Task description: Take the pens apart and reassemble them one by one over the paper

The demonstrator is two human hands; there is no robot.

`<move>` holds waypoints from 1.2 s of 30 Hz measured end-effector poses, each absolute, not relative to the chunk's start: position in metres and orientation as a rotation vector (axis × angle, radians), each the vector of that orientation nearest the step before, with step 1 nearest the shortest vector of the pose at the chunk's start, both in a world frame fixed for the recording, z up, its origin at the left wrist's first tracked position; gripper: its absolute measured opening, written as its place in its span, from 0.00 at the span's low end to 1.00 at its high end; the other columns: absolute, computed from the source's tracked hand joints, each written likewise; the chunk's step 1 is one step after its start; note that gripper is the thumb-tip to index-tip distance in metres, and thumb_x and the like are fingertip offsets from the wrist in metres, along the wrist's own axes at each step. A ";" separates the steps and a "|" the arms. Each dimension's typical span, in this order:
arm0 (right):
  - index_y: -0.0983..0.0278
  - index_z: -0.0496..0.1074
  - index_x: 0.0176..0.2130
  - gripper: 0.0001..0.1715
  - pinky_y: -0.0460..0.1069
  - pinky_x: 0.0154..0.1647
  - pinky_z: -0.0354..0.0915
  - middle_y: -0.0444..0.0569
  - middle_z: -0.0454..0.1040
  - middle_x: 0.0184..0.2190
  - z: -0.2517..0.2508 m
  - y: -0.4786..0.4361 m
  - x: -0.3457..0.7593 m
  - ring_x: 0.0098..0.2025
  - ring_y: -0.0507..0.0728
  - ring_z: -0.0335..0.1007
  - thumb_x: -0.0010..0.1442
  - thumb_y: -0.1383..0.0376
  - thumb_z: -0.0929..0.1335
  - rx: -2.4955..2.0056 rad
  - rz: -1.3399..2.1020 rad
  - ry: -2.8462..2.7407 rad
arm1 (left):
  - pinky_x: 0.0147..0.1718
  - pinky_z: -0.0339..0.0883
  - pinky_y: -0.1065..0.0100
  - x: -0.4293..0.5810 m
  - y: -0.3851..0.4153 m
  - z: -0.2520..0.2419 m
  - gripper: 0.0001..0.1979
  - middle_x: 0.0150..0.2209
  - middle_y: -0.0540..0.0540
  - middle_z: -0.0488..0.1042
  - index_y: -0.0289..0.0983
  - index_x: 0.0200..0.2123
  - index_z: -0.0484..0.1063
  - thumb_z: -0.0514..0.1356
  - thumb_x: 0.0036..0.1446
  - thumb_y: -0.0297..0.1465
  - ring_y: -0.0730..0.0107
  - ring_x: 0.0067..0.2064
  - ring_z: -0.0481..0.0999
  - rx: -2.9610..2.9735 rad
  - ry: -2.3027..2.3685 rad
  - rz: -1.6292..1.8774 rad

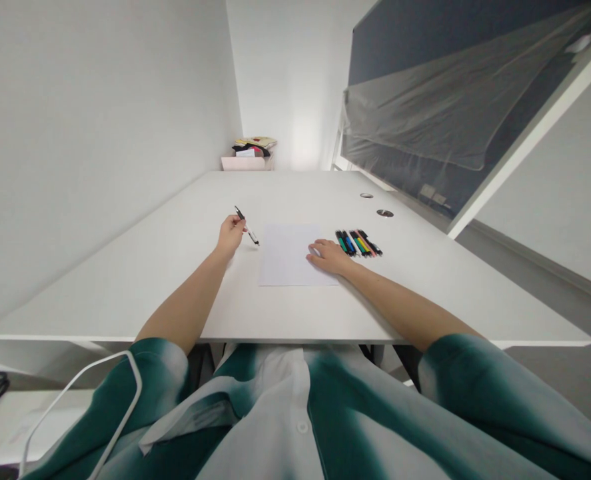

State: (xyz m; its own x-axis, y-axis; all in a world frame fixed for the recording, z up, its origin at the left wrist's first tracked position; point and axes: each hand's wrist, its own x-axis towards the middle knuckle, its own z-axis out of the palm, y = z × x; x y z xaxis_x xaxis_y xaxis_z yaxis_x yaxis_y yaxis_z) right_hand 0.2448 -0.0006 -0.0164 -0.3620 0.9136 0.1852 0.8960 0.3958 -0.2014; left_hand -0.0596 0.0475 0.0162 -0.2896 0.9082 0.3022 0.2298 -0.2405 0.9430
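Observation:
A white sheet of paper [288, 257] lies flat on the white table [175, 267] in front of me. Left of the sheet, my left hand [230, 233] pinches a white and black pen [249, 232], which slants with its lower end near the paper's left edge. My right hand [328, 257] rests on the right side of the sheet, fingers stretched out and a little apart, holding nothing. Just beyond it to the right is a row of several pens and markers [359, 243] in black, green, blue, yellow and red, partly beside my wrist.
Two round cable covers [385, 213] are set in the table toward the right. A pink box with piled items [245, 163] stands at the far end. A dark panel under plastic film [420, 100] leans at right. A white cable [134, 367] hangs by my left sleeve.

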 end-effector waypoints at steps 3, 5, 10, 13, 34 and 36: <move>0.64 0.71 0.57 0.27 0.61 0.60 0.60 0.61 0.67 0.60 -0.018 0.004 0.247 0.61 0.68 0.63 0.63 0.54 0.65 -1.535 0.144 -2.322 | 0.40 0.68 0.63 -0.032 0.036 0.015 0.07 0.27 0.51 0.70 0.38 0.31 0.64 0.62 0.49 0.30 0.70 0.31 0.75 1.293 1.209 1.499; 0.65 0.72 0.56 0.26 0.60 0.59 0.60 0.60 0.69 0.58 -0.018 0.006 0.248 0.59 0.66 0.65 0.62 0.55 0.66 -1.425 0.194 -2.245 | 0.41 0.68 0.63 -0.015 0.026 0.013 0.10 0.29 0.51 0.71 0.37 0.32 0.65 0.63 0.48 0.30 0.69 0.33 0.77 1.267 1.099 1.425; 0.64 0.72 0.53 0.25 0.53 0.45 0.68 0.54 0.79 0.44 -0.014 0.007 0.244 0.42 0.59 0.74 0.58 0.56 0.68 -1.147 0.545 -2.029 | 0.44 0.69 0.63 0.010 0.006 0.009 0.14 0.32 0.50 0.75 0.37 0.33 0.64 0.66 0.44 0.27 0.69 0.36 0.79 1.189 0.900 1.328; 0.64 0.75 0.46 0.20 0.51 0.39 0.67 0.49 0.79 0.33 -0.012 0.007 0.242 0.35 0.57 0.73 0.56 0.57 0.68 -1.078 0.761 -1.896 | 0.44 0.69 0.63 0.012 0.004 0.006 0.15 0.33 0.49 0.77 0.37 0.32 0.65 0.68 0.42 0.27 0.69 0.37 0.79 1.164 0.860 1.292; 0.63 0.71 0.32 0.16 0.49 0.35 0.66 0.44 0.74 0.23 -0.012 0.012 0.253 0.28 0.52 0.69 0.43 0.62 0.76 -1.007 1.234 -1.374 | 0.37 0.65 0.64 -0.009 0.019 -0.006 0.10 0.30 0.44 0.79 0.35 0.32 0.76 0.67 0.42 0.30 0.67 0.34 0.75 1.427 1.135 1.138; 0.63 0.71 0.31 0.15 0.49 0.35 0.66 0.44 0.75 0.23 -0.013 0.013 0.253 0.29 0.52 0.70 0.43 0.63 0.76 -1.015 1.222 -1.361 | 0.36 0.65 0.65 -0.010 0.021 -0.007 0.10 0.29 0.45 0.79 0.35 0.31 0.74 0.67 0.42 0.29 0.68 0.32 0.75 1.424 1.132 1.142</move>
State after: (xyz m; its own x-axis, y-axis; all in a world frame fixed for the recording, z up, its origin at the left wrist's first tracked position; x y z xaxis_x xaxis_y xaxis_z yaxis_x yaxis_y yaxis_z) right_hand 0.2529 0.0128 -0.0129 -0.1454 0.9795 0.1394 -0.0338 0.1359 -0.9902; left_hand -0.0096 0.0206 -0.0066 0.1337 0.9857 0.1030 0.0943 -0.1161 0.9888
